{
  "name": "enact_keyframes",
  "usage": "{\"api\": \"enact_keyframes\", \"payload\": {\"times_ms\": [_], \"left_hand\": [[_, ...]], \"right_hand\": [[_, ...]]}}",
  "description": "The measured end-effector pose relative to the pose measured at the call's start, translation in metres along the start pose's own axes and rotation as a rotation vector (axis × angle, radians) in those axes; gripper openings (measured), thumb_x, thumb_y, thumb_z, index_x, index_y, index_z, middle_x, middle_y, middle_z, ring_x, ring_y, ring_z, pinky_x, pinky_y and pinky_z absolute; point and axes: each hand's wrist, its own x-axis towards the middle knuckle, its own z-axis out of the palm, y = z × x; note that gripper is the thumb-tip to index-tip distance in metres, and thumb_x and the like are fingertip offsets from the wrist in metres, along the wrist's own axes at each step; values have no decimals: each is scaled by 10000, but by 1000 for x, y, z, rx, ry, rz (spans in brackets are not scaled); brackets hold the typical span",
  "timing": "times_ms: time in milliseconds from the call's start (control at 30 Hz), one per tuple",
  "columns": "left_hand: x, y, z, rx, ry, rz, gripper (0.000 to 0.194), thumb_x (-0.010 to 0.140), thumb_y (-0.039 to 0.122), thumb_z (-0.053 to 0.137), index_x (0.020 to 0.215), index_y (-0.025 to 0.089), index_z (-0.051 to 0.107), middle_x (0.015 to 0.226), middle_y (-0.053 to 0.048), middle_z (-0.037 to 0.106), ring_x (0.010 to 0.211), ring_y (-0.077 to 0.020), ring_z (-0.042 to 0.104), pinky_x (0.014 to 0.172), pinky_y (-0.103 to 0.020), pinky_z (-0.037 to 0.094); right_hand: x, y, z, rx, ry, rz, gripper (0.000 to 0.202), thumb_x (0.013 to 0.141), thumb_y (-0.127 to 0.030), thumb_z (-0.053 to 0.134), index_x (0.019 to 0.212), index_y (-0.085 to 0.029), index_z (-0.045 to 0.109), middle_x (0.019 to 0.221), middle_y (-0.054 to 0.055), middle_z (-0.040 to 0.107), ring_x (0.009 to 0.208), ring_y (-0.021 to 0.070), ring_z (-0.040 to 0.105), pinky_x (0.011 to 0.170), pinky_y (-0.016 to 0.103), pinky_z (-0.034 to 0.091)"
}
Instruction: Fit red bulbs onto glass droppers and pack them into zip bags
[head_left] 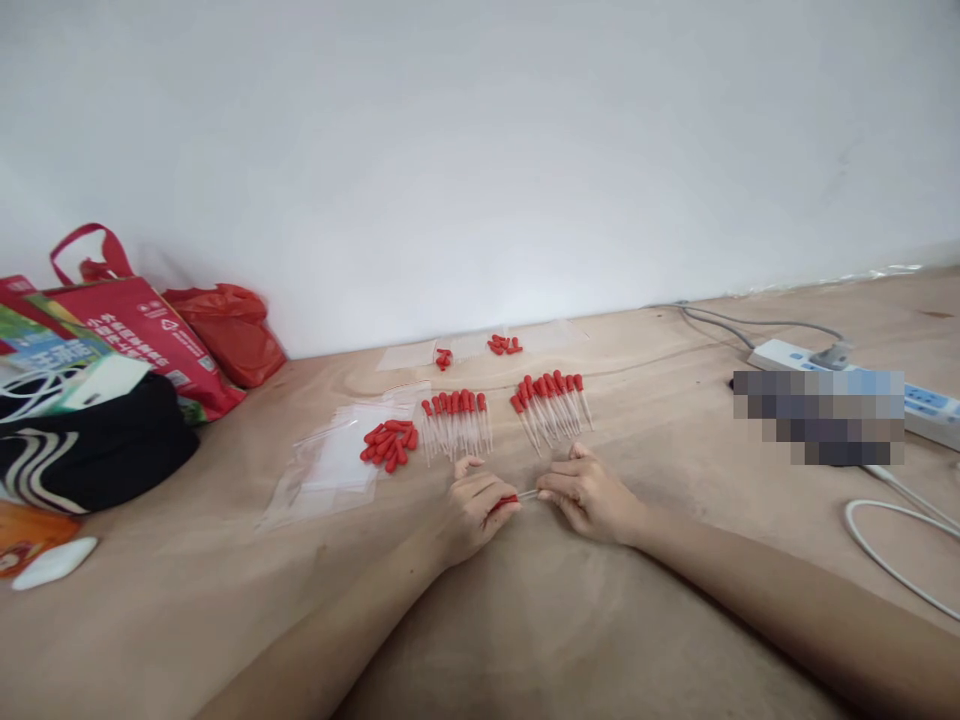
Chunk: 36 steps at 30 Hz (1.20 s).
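Note:
My left hand (480, 505) pinches a red rubber bulb (507, 501) between thumb and fingers. A thin glass dropper tube (528, 494) runs from the bulb to my right hand (589, 495), whose fingertips are closed on it. How deep the tube sits in the bulb is hidden by the fingers. Beyond my hands lie two rows of droppers with red bulbs, a left row (457, 420) and a right row (551, 405). A pile of loose red bulbs (390, 443) rests on clear plastic bags (337, 455) to the left.
Near the wall, small clear bags (409, 356) lie beside more red bulbs (504, 345). Shopping bags (150, 335) and a black striped cloth item (97, 440) stand on the left. To the right are a power strip (787, 358), a blurred-out object (817, 418) and a white cable (862, 540).

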Motion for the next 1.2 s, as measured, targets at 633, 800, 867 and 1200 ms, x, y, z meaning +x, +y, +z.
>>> {"api": "enact_keyframes", "payload": {"times_ms": [633,800,867,1200], "left_hand": [[5,-15,-8,113,30,-78,142,855,291,446,921,208,541,826,-16,644,768,-146,577,898,-365,254],[3,-19,-7,172,57,-307,387,790,317,522,1137,174,427,1023,-85,572,956,-214,515,849,-365,316],[3,-18,-6,157,10,-327,323,784,279,517,1087,178,464,996,-73,568,936,-209,519,831,-358,326],[2,-19,-5,109,-65,-324,132,784,248,511,898,201,558,863,-26,553,853,-178,520,819,-369,286]], "right_hand": [[23,-12,-14,-43,-157,158,193,809,-225,447,722,-182,614,705,35,605,723,154,525,680,276,329],[31,27,-22,45,2,492,203,788,-203,439,746,-179,637,716,33,634,660,136,545,622,237,368],[34,51,-24,0,154,719,201,774,-223,453,840,-179,638,746,35,645,663,143,558,615,236,372],[26,92,-13,-118,183,1057,272,760,-277,457,962,-167,601,741,53,659,683,174,587,573,244,346]]}}
